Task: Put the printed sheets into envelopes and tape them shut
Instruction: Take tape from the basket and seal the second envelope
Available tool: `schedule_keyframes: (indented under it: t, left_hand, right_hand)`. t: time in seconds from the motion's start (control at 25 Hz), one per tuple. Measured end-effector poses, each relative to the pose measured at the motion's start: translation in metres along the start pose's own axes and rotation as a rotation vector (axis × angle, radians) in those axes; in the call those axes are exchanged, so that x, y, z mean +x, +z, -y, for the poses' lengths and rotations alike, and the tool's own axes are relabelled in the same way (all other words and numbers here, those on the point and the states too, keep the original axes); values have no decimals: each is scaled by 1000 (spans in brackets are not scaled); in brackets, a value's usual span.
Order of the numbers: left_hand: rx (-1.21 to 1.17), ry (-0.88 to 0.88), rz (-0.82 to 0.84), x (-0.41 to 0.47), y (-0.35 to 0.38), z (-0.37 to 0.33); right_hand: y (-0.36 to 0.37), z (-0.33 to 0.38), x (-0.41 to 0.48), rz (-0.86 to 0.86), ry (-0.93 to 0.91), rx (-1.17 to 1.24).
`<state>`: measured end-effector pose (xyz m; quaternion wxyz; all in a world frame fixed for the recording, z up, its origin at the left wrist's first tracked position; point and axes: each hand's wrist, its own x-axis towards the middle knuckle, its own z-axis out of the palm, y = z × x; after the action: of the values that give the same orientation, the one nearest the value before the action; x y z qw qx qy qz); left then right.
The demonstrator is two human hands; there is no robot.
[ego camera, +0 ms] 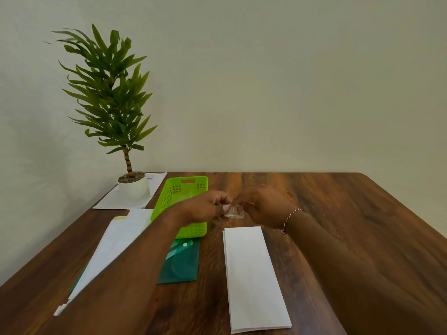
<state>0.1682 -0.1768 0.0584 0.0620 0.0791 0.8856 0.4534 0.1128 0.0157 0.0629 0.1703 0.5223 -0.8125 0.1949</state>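
Tape roll (234, 212) small, pale | hands: left hand (205, 207), right hand (264, 207) pinch it

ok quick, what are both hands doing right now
Left hand: pinches the tape roll.
Right hand: fingers curled on the same tape roll.

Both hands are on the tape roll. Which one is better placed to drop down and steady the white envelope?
Right, probably. The right hand hangs just beyond the far end of the white envelope; the left hand is off to the side, by the green basket. Both pinch the tape roll.
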Motion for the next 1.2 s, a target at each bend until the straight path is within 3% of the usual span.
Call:
schedule_keyframes:
  t: [0.28, 0.44, 0.52, 0.6, 0.76, 0.84, 0.92, 1.0, 1.08, 1.12, 1.2]
  left_hand:
    - [-15, -54, 6, -5, -5, 3]
    - [-44, -97, -100, -6, -23, 18]
    - [93, -165, -283, -3, -37, 38]
    - [376, -269, -471, 2, -49, 65]
    - [623, -471, -505, -1, -49, 97]
    - [765, -446, -606, 2, -33, 92]
    - [797, -232, -664, 10, -4, 77]
    - [705, -11, -383, 17, 39, 67]
    - [733, -8, 39, 21, 79, 63]
    - [803, -58, 159, 21, 93, 65]
    - [902, -155, 190, 21, 115, 70]
  right_hand:
    - [9, 3, 0, -14, 86, 42]
    - [18, 0, -8, -223, 457, 584]
    - [22, 0, -11, -275, 619, 758]
    - [27, -1, -11, -266, 789, 879]
    - [38, -2, -11, -253, 1059, 1298]
    - [44, -3, -11, -225, 1098, 1374]
    - [49, -6, -10, -242, 1115, 1366]
    - [54, -11, -11, -318, 1151, 1353]
    - [59, -21, -17, -406, 1191, 1370]
    - [61, -25, -21, -436, 1206, 1358]
    - [62, -33, -30, -432, 1241, 1264]
